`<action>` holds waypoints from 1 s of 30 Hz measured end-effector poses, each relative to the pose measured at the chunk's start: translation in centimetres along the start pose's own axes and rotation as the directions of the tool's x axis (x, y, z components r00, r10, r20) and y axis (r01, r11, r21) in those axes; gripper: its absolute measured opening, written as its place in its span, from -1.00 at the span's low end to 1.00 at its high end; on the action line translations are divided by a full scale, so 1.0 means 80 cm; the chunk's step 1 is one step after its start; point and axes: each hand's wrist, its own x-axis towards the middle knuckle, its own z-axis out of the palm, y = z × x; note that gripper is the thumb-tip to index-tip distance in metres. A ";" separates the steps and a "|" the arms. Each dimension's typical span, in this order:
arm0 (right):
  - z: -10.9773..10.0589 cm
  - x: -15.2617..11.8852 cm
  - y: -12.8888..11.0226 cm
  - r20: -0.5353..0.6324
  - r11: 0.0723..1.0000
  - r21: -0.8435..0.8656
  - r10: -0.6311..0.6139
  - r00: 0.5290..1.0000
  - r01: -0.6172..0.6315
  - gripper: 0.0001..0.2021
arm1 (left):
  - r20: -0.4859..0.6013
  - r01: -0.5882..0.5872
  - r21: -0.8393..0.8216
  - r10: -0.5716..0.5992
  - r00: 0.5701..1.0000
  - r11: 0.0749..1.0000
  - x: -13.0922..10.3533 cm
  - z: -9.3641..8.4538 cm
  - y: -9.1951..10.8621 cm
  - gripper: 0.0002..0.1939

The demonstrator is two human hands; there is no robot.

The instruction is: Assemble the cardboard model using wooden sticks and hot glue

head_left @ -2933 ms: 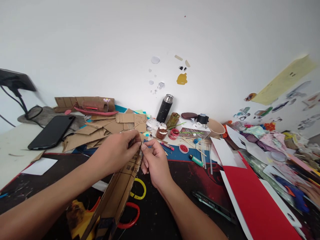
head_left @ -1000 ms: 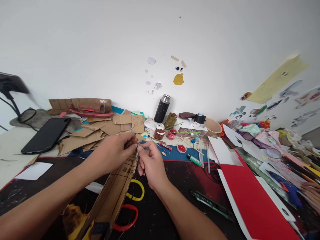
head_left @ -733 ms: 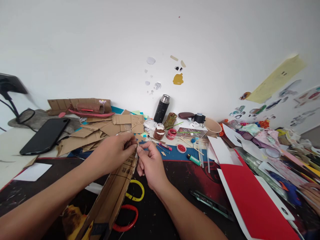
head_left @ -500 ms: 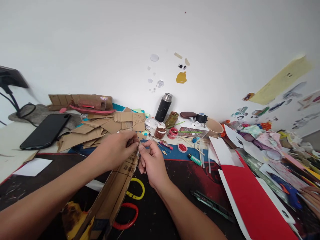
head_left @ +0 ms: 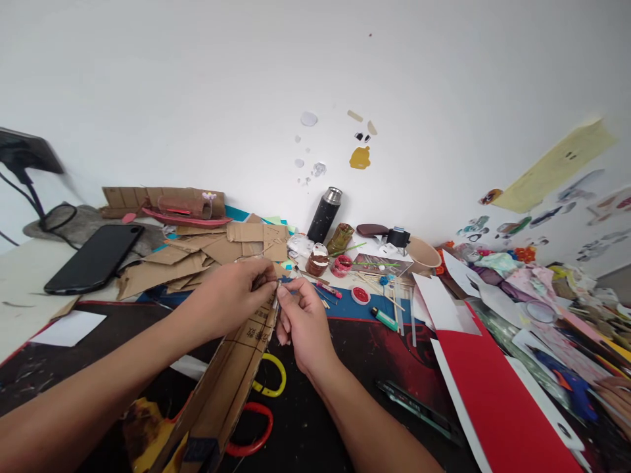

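A smooth white wall rises beyond the grip, and a black desk mat with a red pattern spreads below it. Well to the right of the grip lies a long, flat bright-red sheet with white borders. Beyond the grip and to its left sits a heap of torn, flat brown cardboard pieces.

The long folded strip of brown corrugated cardboard with dark printed characters slants from the grip toward the lower left, its far end at the fingertips. The left hand bends over that end, thumb and fingers closed on it. The right hand meets it from the other side, thumb and index finger pinched on the ragged edge, the remaining fingers loosely curled; whether a loose scrap sits between the tips is too small to tell.

Well left of the grip rests a black rectangular phone; beyond and slightly right is a black cylindrical flask with a silver top. A dark, slim cutter lies nearer and to the right. Just below the grip, beside the strip, show a red plastic handle loop and a yellow plastic handle loop. A small green lighter with a black end lies to the right.
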 end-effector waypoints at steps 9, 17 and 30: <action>0.001 0.001 0.002 0.007 1.000 0.002 0.002 1.000 -0.002 -0.60 | 0.026 0.021 0.013 -0.021 0.999 1.000 0.000 0.002 0.000 -0.74; 0.002 0.001 0.000 -0.006 1.000 -0.012 0.004 1.000 -0.004 -0.61 | 0.014 0.005 0.004 -0.005 1.000 1.000 0.000 0.000 -0.003 -0.73; 0.002 0.002 0.001 -0.008 1.000 0.010 0.014 1.000 -0.014 -0.61 | 0.012 0.022 0.015 -0.022 1.000 1.000 0.000 0.003 -0.005 -0.76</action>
